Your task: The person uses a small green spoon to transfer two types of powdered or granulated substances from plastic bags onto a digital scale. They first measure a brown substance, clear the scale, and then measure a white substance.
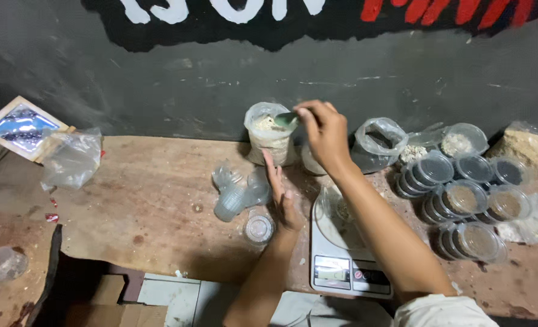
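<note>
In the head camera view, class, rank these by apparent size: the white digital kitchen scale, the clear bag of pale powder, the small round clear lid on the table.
1. White digital kitchen scale, though nearness to the camera may enlarge it.
2. Clear bag of pale powder.
3. Small round clear lid, clearly smallest.

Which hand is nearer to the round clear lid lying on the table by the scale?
The left hand. It rests flat on the table just right of the clear lid. The right hand is raised farther back, holding a spoon over the bag of pale powder.
</note>
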